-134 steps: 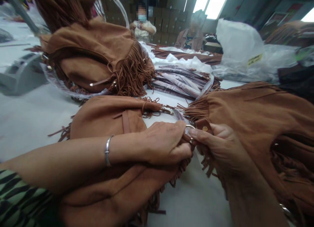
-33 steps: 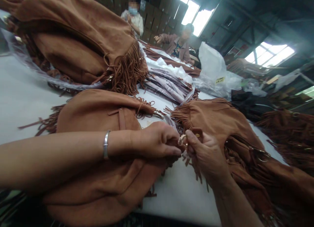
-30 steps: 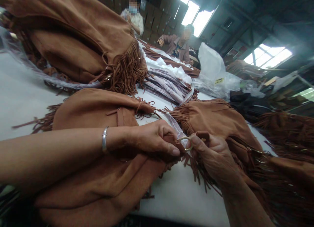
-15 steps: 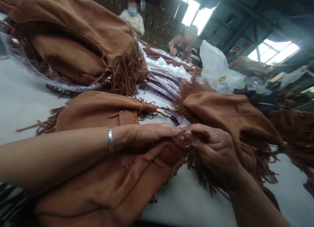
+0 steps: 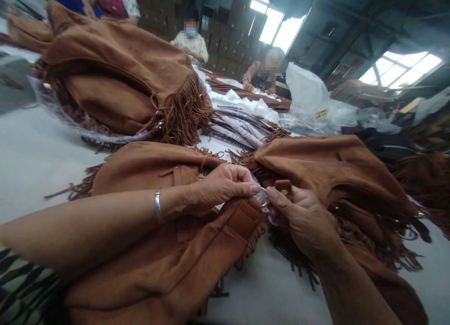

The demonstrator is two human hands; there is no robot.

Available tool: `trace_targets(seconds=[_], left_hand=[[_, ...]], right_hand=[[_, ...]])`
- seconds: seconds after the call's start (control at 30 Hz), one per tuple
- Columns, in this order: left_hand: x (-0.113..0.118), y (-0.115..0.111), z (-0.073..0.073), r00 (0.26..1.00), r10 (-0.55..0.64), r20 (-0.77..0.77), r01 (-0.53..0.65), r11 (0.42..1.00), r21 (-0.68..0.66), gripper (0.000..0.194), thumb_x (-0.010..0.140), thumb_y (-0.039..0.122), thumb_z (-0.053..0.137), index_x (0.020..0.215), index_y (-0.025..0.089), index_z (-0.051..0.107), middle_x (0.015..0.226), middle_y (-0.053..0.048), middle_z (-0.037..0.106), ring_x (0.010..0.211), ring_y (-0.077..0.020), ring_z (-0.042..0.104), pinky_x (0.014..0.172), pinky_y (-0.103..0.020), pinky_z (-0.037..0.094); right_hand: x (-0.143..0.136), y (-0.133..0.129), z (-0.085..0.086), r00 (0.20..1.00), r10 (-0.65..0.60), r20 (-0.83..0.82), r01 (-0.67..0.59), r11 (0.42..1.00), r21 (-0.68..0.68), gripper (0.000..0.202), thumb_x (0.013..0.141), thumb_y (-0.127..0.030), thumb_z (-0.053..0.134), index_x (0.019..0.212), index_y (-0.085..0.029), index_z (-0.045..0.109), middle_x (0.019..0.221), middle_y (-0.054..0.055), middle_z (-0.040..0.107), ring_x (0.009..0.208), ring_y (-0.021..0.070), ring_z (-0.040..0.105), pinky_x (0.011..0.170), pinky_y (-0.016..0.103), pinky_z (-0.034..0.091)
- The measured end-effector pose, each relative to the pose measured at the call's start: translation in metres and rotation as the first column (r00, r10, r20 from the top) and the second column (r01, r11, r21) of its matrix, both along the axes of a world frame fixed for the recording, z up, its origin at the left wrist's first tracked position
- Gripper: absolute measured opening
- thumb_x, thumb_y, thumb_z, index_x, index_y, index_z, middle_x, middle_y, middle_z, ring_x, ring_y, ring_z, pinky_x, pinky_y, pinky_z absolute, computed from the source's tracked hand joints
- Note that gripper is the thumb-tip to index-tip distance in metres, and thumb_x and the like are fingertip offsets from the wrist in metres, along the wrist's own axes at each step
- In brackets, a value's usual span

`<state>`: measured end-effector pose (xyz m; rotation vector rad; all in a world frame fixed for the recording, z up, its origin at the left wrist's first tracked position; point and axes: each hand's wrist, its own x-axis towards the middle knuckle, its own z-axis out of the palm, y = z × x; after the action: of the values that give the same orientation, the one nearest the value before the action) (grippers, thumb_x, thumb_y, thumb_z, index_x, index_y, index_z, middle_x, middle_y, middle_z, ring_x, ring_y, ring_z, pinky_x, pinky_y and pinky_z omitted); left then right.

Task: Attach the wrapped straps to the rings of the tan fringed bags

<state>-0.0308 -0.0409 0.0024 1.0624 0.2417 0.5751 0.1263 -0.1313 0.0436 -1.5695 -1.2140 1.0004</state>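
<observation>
A brown suede bag [image 5: 151, 269] with fringe lies before me, its stitched leather patch [image 5: 243, 218] just under my fingers. At its end is a gold-coloured metal ring [image 5: 265, 198] with clear plastic film [image 5: 259, 196] around it. My left hand [image 5: 228, 182], closed in a thumb-and-finger pinch, grips the ring from the left. Opposite it, my right hand [image 5: 304, 210] is closed with its thumb pressed on the ring. A brown leather tab [image 5: 283, 187] with a gold stud sticks up from between the right fingers. The right fingertips are partly hidden.
More fringed brown bags lie around: a large one [image 5: 116, 67] at back left and another [image 5: 316, 161] at right. Beyond are wrapped straps [image 5: 239, 126] and white plastic bags [image 5: 309, 91]. Co-workers [image 5: 191, 41] stand across the white table [image 5: 270, 283].
The left fingers, stretched out flat before, have curled into a pinch, and the ring now shows between my hands. The right hand has turned so the tab's stud is visible. The view has tilted slightly upward.
</observation>
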Motion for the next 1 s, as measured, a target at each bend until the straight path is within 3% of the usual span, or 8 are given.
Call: trace_targets(seconds=[0.17,0.3,0.4,0.5,0.67,0.77,0.87,1.0], left_hand=[[-0.004,-0.009,0.014,0.956,0.179,-0.234,-0.088,0.931,0.353,0.037,0.076,0.045,0.063,0.091,0.013,0.052,0.080,-0.002,0.061,0.072,-0.0120,0.058,0.064,-0.024,0.045],[-0.011,-0.021,0.034,0.776,0.459,-0.432,0.074,0.614,0.786,0.049,0.072,0.060,0.057,0.092,0.016,0.050,0.082,-0.004,0.061,0.072,-0.0193,0.058,0.058,-0.028,0.043],[-0.014,-0.031,0.042,0.654,0.605,-0.454,0.179,0.460,0.870,0.041,0.079,0.057,0.046,0.090,0.017,0.049,0.084,-0.005,0.060,0.070,-0.0215,0.058,0.055,-0.030,0.042],[-0.014,-0.039,0.043,0.560,0.687,-0.463,0.232,0.407,0.884,0.036,0.078,0.050,0.046,0.090,0.016,0.051,0.084,-0.006,0.060,0.072,-0.0228,0.058,0.058,-0.032,0.043],[-0.010,-0.047,0.040,0.530,0.736,-0.422,0.183,0.386,0.904,0.051,0.072,0.066,0.047,0.083,0.016,0.052,0.080,-0.007,0.058,0.069,-0.0208,0.055,0.060,-0.033,0.045],[-0.007,-0.051,0.041,0.443,0.794,-0.416,0.184,0.374,0.909,0.037,0.076,0.051,0.047,0.086,0.015,0.051,0.081,-0.007,0.058,0.069,-0.0208,0.055,0.059,-0.033,0.045],[-0.004,-0.053,0.042,0.458,0.779,-0.428,0.236,0.358,0.904,0.026,0.074,0.038,0.049,0.087,0.015,0.049,0.079,-0.007,0.058,0.065,-0.0190,0.055,0.056,-0.030,0.044],[-0.006,-0.052,0.041,0.496,0.748,-0.441,0.274,0.347,0.897,0.040,0.072,0.039,0.053,0.101,0.012,0.044,0.086,-0.008,0.059,0.064,-0.0170,0.056,0.054,-0.026,0.043]], right_hand=[[-0.001,0.008,0.005,0.998,0.002,0.055,-0.003,1.000,0.030,0.030,0.076,-0.043,0.065,0.072,-0.014,0.057,0.048,-0.006,0.046,0.041,0.0056,0.036,0.037,0.018,0.025],[-0.009,0.016,0.013,0.993,0.004,0.117,-0.012,0.998,0.064,0.028,0.075,-0.040,0.064,0.075,-0.013,0.060,0.055,-0.002,0.053,0.045,0.0078,0.043,0.040,0.019,0.033],[-0.017,0.020,0.017,0.988,0.050,0.148,-0.068,0.991,0.119,0.028,0.076,-0.040,0.064,0.075,-0.012,0.062,0.062,0.001,0.059,0.051,0.0108,0.050,0.044,0.021,0.039],[-0.023,0.021,0.015,0.973,0.120,0.198,-0.153,0.975,0.159,0.026,0.077,-0.039,0.064,0.074,-0.013,0.063,0.065,0.002,0.061,0.056,0.0122,0.054,0.048,0.021,0.043],[-0.033,0.021,0.009,0.995,-0.052,0.087,0.026,0.961,0.276,0.023,0.074,-0.036,0.067,0.071,-0.014,0.063,0.059,-0.001,0.058,0.049,0.0111,0.051,0.043,0.021,0.042],[-0.034,0.021,0.004,0.999,-0.048,-0.014,0.050,0.958,0.284,0.022,0.072,-0.034,0.070,0.068,-0.014,0.061,0.053,-0.003,0.053,0.043,0.0079,0.045,0.039,0.019,0.038],[-0.025,0.021,-0.003,0.995,0.013,-0.095,0.007,0.978,0.207,0.028,0.069,-0.035,0.072,0.060,-0.015,0.055,0.045,-0.007,0.043,0.038,0.0047,0.035,0.034,0.017,0.028],[-0.012,0.023,-0.009,0.946,0.102,-0.308,-0.099,0.995,0.025,0.033,0.064,-0.037,0.076,0.060,-0.016,0.050,0.045,-0.008,0.041,0.037,0.0039,0.034,0.033,0.016,0.028]])
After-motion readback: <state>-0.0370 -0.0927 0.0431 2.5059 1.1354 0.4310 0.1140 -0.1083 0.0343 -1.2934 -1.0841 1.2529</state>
